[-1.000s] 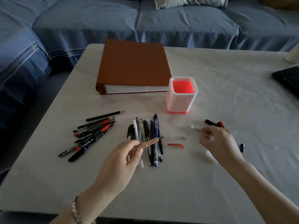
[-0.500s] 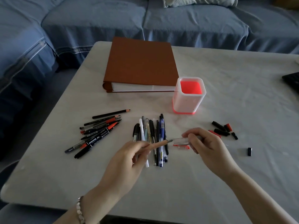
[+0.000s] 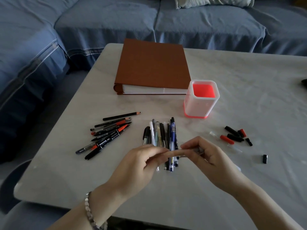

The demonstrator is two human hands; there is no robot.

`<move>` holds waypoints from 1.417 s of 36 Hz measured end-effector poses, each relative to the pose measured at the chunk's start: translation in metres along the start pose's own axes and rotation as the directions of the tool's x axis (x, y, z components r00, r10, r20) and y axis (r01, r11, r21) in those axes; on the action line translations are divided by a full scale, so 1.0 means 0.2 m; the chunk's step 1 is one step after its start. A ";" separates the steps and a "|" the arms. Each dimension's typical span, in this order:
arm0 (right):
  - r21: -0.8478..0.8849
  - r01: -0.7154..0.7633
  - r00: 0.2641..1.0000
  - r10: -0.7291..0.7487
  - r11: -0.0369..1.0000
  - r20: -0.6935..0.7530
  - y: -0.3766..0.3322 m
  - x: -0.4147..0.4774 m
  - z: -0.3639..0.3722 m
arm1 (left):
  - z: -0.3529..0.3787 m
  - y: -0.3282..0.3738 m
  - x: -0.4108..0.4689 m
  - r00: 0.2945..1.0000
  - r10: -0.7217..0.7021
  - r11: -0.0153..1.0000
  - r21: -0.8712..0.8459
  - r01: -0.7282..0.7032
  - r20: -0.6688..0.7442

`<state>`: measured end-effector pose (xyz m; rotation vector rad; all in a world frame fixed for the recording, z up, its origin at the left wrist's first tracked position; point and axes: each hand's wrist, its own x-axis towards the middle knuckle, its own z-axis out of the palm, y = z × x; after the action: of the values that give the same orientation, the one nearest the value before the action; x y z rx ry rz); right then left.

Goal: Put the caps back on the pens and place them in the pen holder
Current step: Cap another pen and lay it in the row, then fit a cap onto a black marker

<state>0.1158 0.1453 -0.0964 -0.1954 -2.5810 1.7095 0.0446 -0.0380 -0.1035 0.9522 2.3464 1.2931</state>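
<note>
My left hand (image 3: 139,165) pinches a pale orange pen (image 3: 174,153) by its barrel. My right hand (image 3: 211,161) holds a clear cap (image 3: 198,150) over the pen's tip, and the two hands meet above the middle pile of pens (image 3: 163,138). A second pile of black and red pens (image 3: 108,135) lies to the left. Loose black and red caps (image 3: 235,136) are scattered to the right, one black cap (image 3: 265,158) apart from them. The white pen holder (image 3: 201,105) with a red inside stands empty behind the piles.
A brown binder (image 3: 152,65) lies flat behind the pen holder, nearly touching it. A blue sofa (image 3: 116,19) runs along the far and left sides of the white table (image 3: 257,97). A dark object (image 3: 304,83) shows at the right edge.
My right hand came from the caps on the right with a clear cap and brought it onto the tip of the pen in my left hand. The view shifted slightly.
</note>
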 end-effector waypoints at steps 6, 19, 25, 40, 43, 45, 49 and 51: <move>-0.082 0.087 0.994 -0.081 0.993 0.070 -0.04 0.01 0.00 | -0.04 0.03 0.00 0.969 -0.198 0.932 -0.277 0.233 0.150; 0.062 -0.027 0.999 0.025 0.998 0.032 -0.06 0.11 0.06 | -0.03 -0.06 0.00 0.988 0.109 0.994 0.020 -0.108 -0.111; 0.394 -0.151 0.982 0.183 0.907 -0.045 -0.04 0.14 0.13 | -0.05 -0.09 0.03 0.985 0.142 0.987 0.085 -0.133 -0.100; 0.305 -0.215 0.938 0.284 0.928 -0.200 0.07 0.31 0.12 | -0.26 -0.54 -0.18 0.865 -0.238 0.740 0.494 0.457 -0.442; 0.065 -0.209 0.949 0.218 0.976 -0.230 0.10 0.38 0.16 | -0.24 -0.54 -0.18 0.862 -0.266 0.725 0.500 0.474 -0.431; -0.063 -0.257 0.947 0.238 0.964 -0.214 0.13 0.41 0.20 | -0.23 -0.54 -0.18 0.869 -0.283 0.726 0.501 0.471 -0.406; -0.254 -0.299 0.950 0.261 0.920 -0.173 0.15 0.43 0.27 | -0.21 -0.52 -0.16 0.885 -0.309 0.749 0.485 0.452 -0.349; -0.288 -0.281 0.954 0.235 0.915 -0.184 0.16 0.44 0.29 | -0.19 -0.50 -0.16 0.883 -0.318 0.764 0.458 0.455 -0.345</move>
<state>0.0263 0.1161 -0.1509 -0.6757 -2.7973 1.2736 0.0065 -0.1214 -0.1673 0.3785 2.9730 0.6306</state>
